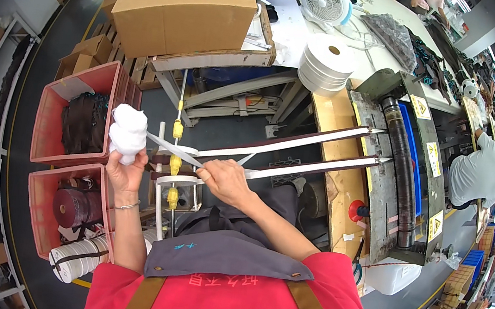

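Observation:
My left hand (pixel 128 170) is raised and closed around the lower end of a white, soft-looking wad (pixel 128 129). From the wad a narrow pale strip (pixel 173 149) runs down to the right. My right hand (pixel 225 181) pinches that strip, and a short end of it sticks out beyond the knuckles. Just beside my right hand stands a rod with yellow fittings (pixel 175 164) and white discs. Two long white bands with dark maroon edges, an upper band (pixel 281 142) and a lower band (pixel 316 167), stretch from there toward the machine on the right.
The machine has a dark roller (pixel 400 171) and yellow warning labels. White tape rolls (pixel 327 64) are stacked on the table beside a fan (pixel 325 1). A cardboard box (pixel 181 17) stands ahead; red crates (pixel 70 160) are at left. A person (pixel 482 170) works at far right.

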Tool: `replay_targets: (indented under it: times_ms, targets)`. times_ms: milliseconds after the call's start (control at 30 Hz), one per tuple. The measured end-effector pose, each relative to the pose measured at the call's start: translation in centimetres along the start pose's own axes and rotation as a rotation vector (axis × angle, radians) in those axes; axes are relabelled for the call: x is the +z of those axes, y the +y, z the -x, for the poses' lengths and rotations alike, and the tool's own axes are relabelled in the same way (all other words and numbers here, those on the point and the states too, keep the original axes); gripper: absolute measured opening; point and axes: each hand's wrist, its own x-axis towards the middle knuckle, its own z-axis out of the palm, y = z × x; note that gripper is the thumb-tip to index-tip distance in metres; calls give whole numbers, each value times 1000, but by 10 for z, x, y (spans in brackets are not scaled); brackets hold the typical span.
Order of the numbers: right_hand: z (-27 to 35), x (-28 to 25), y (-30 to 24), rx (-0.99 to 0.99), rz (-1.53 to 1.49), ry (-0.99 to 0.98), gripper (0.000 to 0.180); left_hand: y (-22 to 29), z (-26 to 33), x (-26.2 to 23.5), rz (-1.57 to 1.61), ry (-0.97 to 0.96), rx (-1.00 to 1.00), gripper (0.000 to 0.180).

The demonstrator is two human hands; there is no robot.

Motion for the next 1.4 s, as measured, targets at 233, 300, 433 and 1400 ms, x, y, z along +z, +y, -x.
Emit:
replay_targets:
  times_ms: [233, 300, 433, 1400]
  targets:
    - [-17, -4, -23, -237, 2, 28, 24, -33, -9, 10, -1324, -407, -28, 41]
    - [-24, -2, -19, -208, -39, 73, 25, -44, 1, 0, -1065, -560, -587, 40]
    - [-23, -8, -5, 4, -126, 8, 27, -54, 19, -14, -449, -464, -661, 57]
    - [-2, 4, -8, -17, 18, -93, 21, 33, -11, -17, 10, 3, 45, 48]
